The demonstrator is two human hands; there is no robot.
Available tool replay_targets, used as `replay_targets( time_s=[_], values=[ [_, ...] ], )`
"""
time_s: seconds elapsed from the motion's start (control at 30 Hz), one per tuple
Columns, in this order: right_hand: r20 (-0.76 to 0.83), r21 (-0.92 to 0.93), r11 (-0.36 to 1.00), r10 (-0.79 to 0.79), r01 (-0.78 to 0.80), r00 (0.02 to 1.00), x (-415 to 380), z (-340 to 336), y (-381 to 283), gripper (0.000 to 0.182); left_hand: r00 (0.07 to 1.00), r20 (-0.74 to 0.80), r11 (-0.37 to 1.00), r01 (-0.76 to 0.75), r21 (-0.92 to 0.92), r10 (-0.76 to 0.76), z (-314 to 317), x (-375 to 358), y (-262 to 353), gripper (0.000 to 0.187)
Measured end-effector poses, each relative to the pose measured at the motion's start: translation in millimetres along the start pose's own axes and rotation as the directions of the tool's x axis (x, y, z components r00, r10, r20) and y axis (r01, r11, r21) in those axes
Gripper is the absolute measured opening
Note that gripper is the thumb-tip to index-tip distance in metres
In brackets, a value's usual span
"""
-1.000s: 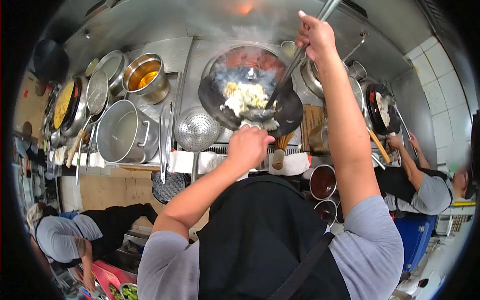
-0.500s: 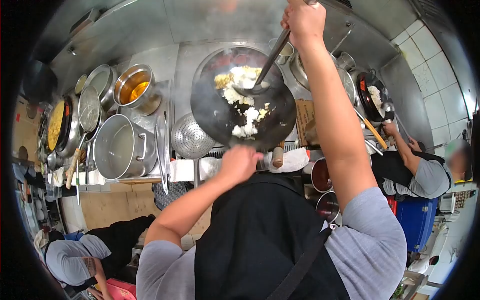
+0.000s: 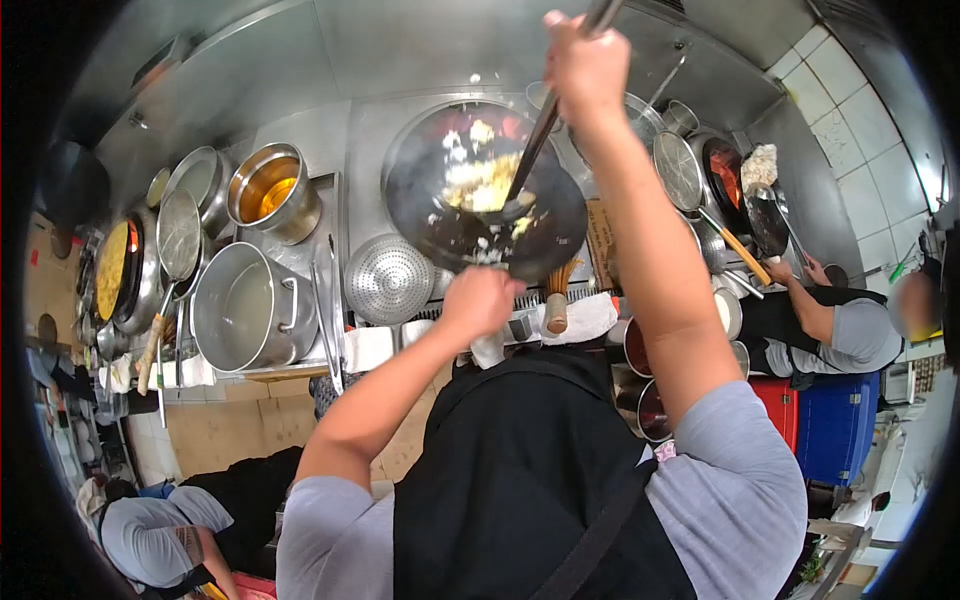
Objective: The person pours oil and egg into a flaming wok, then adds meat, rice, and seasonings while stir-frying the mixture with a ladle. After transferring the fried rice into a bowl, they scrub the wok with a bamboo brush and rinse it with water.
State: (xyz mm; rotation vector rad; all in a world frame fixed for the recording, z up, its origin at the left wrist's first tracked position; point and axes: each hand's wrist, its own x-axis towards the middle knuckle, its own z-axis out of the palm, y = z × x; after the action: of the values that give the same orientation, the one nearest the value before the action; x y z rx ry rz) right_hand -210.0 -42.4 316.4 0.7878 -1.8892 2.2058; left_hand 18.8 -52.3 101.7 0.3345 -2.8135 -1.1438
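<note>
My right hand [image 3: 588, 68] is closed round the long handle of a ladle [image 3: 537, 150], whose bowl is down among the food. White and yellow food [image 3: 482, 182], looking like rice and egg, lies in the black wok [image 3: 415, 195], and loose bits of it are in the air. At the wok's near rim my left hand [image 3: 484, 300] is closed, with a white cloth hanging just below it; the rim or handle it grips is mostly hidden. Just right of this hand stands a bamboo brush [image 3: 556, 312].
Left of the wok are a perforated strainer [image 3: 390, 278], a large pot [image 3: 240, 310] and a pot of orange liquid [image 3: 275, 195]. At the right, a co-worker [image 3: 850, 325] handles another wok [image 3: 766, 222]. Another person [image 3: 165, 525] bends at the lower left.
The near side of the wok has risen slightly and the food is tossed and scattered. My right hand has shifted left and down with the ladle. The co-worker's wok has tilted up.
</note>
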Motion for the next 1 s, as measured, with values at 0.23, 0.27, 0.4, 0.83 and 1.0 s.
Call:
replay_targets(
  time_s=[0.23, 0.27, 0.4, 0.83, 1.0],
  values=[
    [-0.032, -0.030, 0.994, -0.105, 0.105, 0.994, 26, -3, 80, 0.036, 0.998, -0.014, 0.983, -0.054, 0.176, 0.058, 83, 0, -61, 0.037],
    [0.005, 0.106, 0.994, -0.031, 0.030, 1.000, 28, -7, 59, 0.036, 0.998, 0.063, 0.990, -0.015, 0.143, 0.006, 76, -14, -54, 0.039],
    [0.107, 0.159, 0.982, 0.082, -0.098, 0.991, 26, -12, 50, 0.037, 0.997, -0.069, 0.990, -0.030, 0.136, 0.040, 55, 8, -34, 0.038],
    [0.291, 0.182, 0.983, -0.089, 0.036, 0.953, 4, -14, 132, 0.043, 0.991, -0.107, 0.985, 0.099, 0.139, -0.084, 68, 98, -72, 0.038],
    [0.421, 0.213, 0.975, -0.031, -0.065, 0.907, -13, -29, 141, 0.039, 0.992, -0.112, 0.984, 0.079, 0.160, -0.062, 77, 99, -75, 0.038]
  ],
)
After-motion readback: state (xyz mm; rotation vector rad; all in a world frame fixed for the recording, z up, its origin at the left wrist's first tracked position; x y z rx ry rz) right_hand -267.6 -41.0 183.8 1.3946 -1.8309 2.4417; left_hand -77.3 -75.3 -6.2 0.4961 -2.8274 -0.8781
